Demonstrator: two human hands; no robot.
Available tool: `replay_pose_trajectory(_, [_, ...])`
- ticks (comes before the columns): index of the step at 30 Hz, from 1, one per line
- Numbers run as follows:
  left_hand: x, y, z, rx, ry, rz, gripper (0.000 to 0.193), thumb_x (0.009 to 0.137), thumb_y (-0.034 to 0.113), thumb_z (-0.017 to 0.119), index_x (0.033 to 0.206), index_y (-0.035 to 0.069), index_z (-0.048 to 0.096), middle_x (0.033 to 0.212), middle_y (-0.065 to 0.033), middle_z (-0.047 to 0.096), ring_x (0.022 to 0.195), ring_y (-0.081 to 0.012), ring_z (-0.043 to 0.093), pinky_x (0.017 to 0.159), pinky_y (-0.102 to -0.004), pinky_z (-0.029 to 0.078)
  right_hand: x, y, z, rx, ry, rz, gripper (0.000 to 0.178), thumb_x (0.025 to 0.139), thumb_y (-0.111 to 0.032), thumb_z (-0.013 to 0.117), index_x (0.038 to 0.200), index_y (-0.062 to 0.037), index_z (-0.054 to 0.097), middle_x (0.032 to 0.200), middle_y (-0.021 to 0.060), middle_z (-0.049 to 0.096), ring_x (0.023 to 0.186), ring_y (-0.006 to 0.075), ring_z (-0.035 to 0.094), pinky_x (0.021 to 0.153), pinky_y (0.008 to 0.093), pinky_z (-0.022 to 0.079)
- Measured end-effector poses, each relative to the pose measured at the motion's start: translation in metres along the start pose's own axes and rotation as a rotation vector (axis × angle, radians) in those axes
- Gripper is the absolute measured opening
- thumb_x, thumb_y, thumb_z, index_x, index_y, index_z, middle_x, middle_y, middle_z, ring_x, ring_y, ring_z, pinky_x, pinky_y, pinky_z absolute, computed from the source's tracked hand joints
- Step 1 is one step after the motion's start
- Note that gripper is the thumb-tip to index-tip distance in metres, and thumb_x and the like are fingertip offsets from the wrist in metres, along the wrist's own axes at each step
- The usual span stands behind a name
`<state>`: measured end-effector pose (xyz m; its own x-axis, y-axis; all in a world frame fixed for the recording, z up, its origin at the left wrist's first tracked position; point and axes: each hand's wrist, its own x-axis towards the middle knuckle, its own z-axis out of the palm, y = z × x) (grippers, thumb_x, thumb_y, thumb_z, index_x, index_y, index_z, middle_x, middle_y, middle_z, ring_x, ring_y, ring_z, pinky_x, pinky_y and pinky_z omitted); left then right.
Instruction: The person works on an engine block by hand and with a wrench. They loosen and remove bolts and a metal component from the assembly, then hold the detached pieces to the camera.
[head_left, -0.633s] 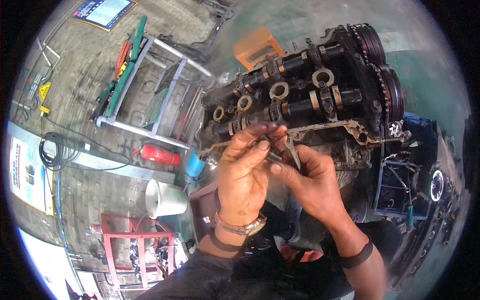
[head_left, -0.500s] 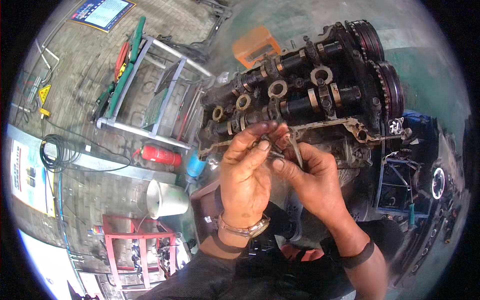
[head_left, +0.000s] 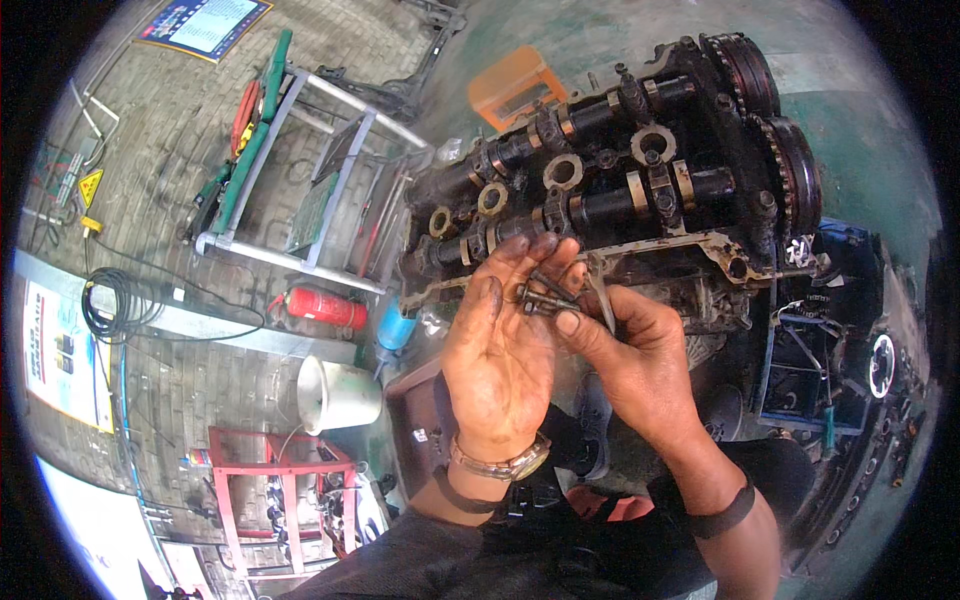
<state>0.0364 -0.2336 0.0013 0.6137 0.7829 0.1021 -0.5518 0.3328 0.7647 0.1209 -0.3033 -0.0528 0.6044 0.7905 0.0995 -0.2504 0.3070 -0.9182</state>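
My left hand (head_left: 500,350) is turned palm up, its blackened fingertips curled a little and its thumb apart. Across its fingers lie a few dark bolts (head_left: 546,296), held loosely there. My right hand (head_left: 640,350) meets it from the right, thumb bent against the bolt ends. A slim, tapered metal piece (head_left: 600,298) sticks up from its closed fingers; its kind is unclear. Just beyond both hands stands an oily cylinder head (head_left: 600,215) with two camshafts, round plug tubes and bearing caps. Toothed cam sprockets (head_left: 795,180) are at its right end.
An orange stool (head_left: 515,88) stands behind the engine. To the left are a metal frame cart (head_left: 290,255), a red fire extinguisher (head_left: 325,308), a white bucket (head_left: 340,395) and a red rack (head_left: 285,470). A blue crate (head_left: 810,400) with parts sits at the right.
My left thumb has lifted off the bolts and the left hand has opened out, so the bolts show more plainly. My right hand has shifted slightly to the right and down.
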Motion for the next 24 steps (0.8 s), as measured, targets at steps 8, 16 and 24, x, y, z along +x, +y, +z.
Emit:
replay_pose_trajectory(8, [0.002, -0.003, -0.007, 0.050, -0.080, 0.044, 0.035, 0.096, 0.010, 0.045, 0.127, -0.006, 0.044, 0.127, -0.0243, 0.050, 0.124, -0.0365, 0.048, 0.107, -0.0482, 0.040, 0.001, 0.008, -0.001, -0.019, 0.014, -0.005, 0.025, 0.082, -0.015, 0.073, 0.070, 0.0007, 0.058, 0.057, -0.0029, 0.042, 0.060, 0.0044, 0.036, 0.048, 0.0273, 0.033])
replay_pose_trajectory(16, [0.001, -0.002, -0.012, -0.009, -0.069, -0.004, 0.025, 0.095, 0.003, 0.046, 0.118, -0.005, 0.051, 0.122, -0.0209, 0.056, 0.118, -0.0346, 0.053, 0.105, -0.0454, 0.042, 0.001, -0.005, -0.001, 0.101, 0.024, 0.038, 0.012, 0.084, -0.009, 0.071, 0.086, 0.0006, 0.065, 0.076, -0.0024, 0.063, 0.072, 0.0036, 0.052, 0.065, 0.0204, 0.044])
replay_pose_trajectory(24, [-0.005, -0.010, -0.016, 0.034, -0.028, 0.043, 0.025, 0.093, 0.002, 0.050, 0.118, -0.004, 0.051, 0.123, -0.0203, 0.055, 0.121, -0.0332, 0.051, 0.108, -0.0431, 0.040, 0.002, -0.007, 0.000, 0.167, 0.052, 0.036, 0.013, 0.081, -0.006, 0.073, 0.087, 0.0004, 0.064, 0.079, -0.0010, 0.064, 0.072, 0.0034, 0.054, 0.065, 0.0197, 0.045])
